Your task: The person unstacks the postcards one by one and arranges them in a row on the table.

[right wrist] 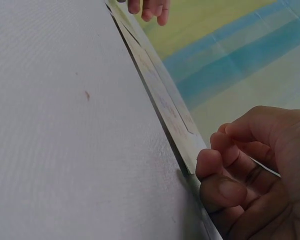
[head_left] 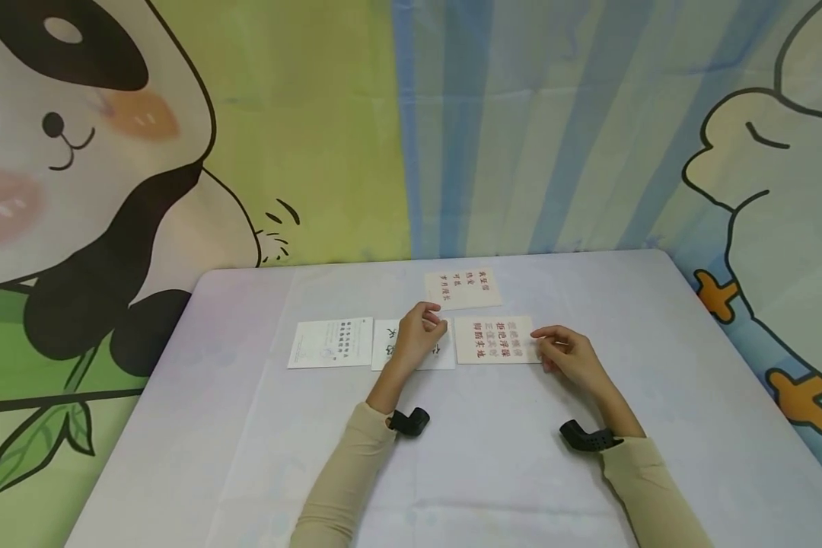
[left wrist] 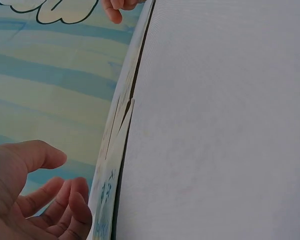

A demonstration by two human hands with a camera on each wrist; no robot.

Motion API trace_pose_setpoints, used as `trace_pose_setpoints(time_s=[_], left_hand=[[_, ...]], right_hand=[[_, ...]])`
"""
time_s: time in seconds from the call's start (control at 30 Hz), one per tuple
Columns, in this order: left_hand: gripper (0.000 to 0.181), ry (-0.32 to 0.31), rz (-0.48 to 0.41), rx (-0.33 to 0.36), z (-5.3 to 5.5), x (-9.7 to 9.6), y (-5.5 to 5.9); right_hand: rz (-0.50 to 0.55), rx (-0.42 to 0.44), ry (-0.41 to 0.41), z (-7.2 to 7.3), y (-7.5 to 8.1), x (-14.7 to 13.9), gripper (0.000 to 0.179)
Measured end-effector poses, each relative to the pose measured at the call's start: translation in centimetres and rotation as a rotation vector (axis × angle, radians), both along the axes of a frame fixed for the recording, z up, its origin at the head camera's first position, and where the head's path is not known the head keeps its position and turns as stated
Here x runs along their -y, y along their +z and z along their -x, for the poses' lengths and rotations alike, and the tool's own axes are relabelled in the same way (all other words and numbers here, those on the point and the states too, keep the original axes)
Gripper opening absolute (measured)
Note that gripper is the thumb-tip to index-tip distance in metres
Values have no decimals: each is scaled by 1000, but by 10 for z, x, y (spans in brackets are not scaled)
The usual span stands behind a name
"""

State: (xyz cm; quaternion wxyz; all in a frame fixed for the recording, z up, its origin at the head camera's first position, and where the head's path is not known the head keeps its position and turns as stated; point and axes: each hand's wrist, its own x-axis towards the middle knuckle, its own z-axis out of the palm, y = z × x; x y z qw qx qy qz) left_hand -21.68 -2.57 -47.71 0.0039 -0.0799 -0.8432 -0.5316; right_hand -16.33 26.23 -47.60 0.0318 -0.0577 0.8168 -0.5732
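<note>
Three white paper cards lie in a row on the table: a left card (head_left: 330,344) with small dark print, a middle card (head_left: 381,356) with bold dark writing, and a right card (head_left: 479,352) with red print. Behind them lies a back card (head_left: 460,291), also printed in red. My left hand (head_left: 414,339) is over the middle card and covers part of it. Its fingers bend loosely around nothing, as the left wrist view shows. Beside the right card's right edge is my right hand (head_left: 575,364), fingers loosely bent and nothing visible in them; whether a fingertip touches the card is unclear.
A pale cloth covers the table (head_left: 493,464). Behind it hangs a striped backdrop (head_left: 520,129) with a cartoon panda (head_left: 109,221) on the left and a white cartoon figure (head_left: 788,228) on the right. Each wrist wears a black camera band (head_left: 411,421).
</note>
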Motion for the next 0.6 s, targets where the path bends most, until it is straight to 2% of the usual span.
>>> trace_pose_setpoints(time_s=[0.17,0.33,0.6], left_hand=[[36,37,-12,-17,3,3,0],[39,46,-9,-24,6,7,1],[40,64,-5,-6,8,9,-1]], right_hand=[[34,-41,15,7,-3,6,25],[59,-90,9,14,2,16,24],[-7,-121,-6,28,-4,26,23]])
